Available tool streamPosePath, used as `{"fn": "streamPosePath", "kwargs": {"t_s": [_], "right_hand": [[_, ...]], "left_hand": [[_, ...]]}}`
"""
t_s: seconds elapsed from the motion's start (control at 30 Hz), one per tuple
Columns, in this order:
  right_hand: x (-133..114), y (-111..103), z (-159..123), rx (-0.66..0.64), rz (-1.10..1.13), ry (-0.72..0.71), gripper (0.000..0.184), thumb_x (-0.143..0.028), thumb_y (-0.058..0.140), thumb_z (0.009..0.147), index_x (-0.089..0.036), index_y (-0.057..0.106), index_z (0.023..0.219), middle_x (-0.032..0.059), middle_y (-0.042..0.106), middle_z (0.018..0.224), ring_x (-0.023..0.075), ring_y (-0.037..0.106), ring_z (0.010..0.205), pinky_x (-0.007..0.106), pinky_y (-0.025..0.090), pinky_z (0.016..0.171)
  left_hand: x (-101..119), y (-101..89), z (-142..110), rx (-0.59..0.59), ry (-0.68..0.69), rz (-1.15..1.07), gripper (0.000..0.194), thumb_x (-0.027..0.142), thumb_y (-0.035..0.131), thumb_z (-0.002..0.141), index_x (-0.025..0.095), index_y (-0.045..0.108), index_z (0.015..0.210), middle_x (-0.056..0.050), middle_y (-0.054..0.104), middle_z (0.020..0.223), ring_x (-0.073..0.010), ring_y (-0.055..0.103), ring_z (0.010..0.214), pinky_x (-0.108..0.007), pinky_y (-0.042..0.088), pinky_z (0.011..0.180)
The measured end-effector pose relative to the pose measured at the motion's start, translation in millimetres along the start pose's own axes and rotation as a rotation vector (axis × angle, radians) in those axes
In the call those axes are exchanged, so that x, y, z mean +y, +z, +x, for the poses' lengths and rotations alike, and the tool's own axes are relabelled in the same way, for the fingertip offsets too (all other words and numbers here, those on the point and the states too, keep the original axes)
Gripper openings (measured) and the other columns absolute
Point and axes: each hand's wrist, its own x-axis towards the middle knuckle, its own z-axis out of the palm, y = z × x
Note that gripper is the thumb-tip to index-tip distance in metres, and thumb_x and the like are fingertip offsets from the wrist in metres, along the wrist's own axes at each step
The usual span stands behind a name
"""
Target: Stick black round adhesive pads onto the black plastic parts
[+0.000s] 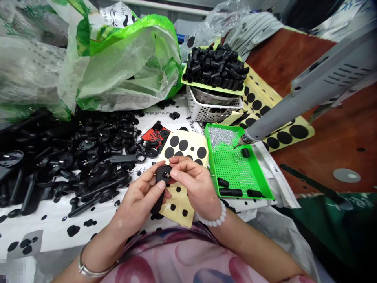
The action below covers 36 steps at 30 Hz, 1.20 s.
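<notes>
A black plastic handle with a round disc end (163,175) is held between my two hands, a small metal piece showing at the centre of its face. My left hand (138,196) is closed around its left side, thumb on the disc, with the dark arm reaching down below. My right hand (193,181) is closed, thumb and fingers pinching the right edge of the disc; whether a small sticker is also between them, I cannot tell. Under my hands lies a yellow backing sheet (193,140) with round black stickers.
Many black plastic parts (97,157) are heaped at left. A green tray (240,194) of small screws stands at right, a grey electric screwdriver (277,106) above it. Black knobs (216,68) are piled over a white basket (200,108). A plastic bag (126,67) lies behind.
</notes>
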Motion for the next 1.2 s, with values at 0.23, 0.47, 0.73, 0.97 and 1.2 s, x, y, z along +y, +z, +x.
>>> {"fn": "streamPosePath", "kwargs": {"t_s": [0.23,0.47,0.73,0.97,1.2], "right_hand": [[-0.7,1.5,-0.1,0.06,-0.161,-0.138,0.007,-0.02,0.067,0.069,-0.02,0.065,0.063,0.0068,0.061,0.101,0.0211,0.058,0.102,0.038,0.045,0.092],[-1.5,1.1,-2.3,0.077,-0.263,-0.206,0.007,-0.019,0.065,0.071,-0.02,0.064,0.065,0.0074,0.06,0.101,0.0213,0.059,0.102,0.039,0.043,0.094],[-0.4,0.4,-12.1,0.117,-0.615,-0.492,0.007,-0.018,0.06,0.079,-0.02,0.065,0.075,0.0095,0.061,0.104,0.0231,0.058,0.104,0.041,0.043,0.094],[-0.4,5.7,-25.4,0.188,-1.269,-0.856,0.023,-0.023,0.051,0.086,-0.01,0.066,0.097,0.0207,0.058,0.123,0.0303,0.053,0.113,0.051,0.033,0.101],[4.6,5.6,-29.0,0.225,-1.49,-0.805,0.032,-0.022,0.046,0.088,-0.005,0.061,0.111,0.0238,0.05,0.136,0.0324,0.047,0.122,0.051,0.028,0.105]], "left_hand": [[-7.5,-4.3,0.4,-0.024,-0.009,-0.057,0.061,0.036,0.061,0.085,0.021,0.04,0.14,-0.003,0.066,0.072,-0.0136,0.056,0.062,-0.023,0.042,0.056],[-10.4,-6.7,-0.3,-0.048,0.011,-0.103,0.06,0.035,0.063,0.082,0.023,0.044,0.138,-0.003,0.067,0.076,-0.0156,0.057,0.068,-0.024,0.044,0.061],[-6.2,2.7,-2.0,0.107,0.036,0.034,0.055,0.042,0.061,0.085,0.019,0.049,0.133,0.001,0.064,0.065,-0.0123,0.056,0.059,-0.021,0.047,0.056],[-2.2,11.5,0.3,0.219,0.164,0.084,0.05,0.04,0.062,0.082,0.015,0.055,0.125,-0.002,0.068,0.082,-0.0112,0.058,0.064,-0.021,0.052,0.06],[-5.2,13.5,1.4,0.205,0.159,0.124,0.05,0.037,0.059,0.084,0.014,0.052,0.128,0.001,0.065,0.07,-0.0109,0.058,0.059,-0.021,0.051,0.057]]}}
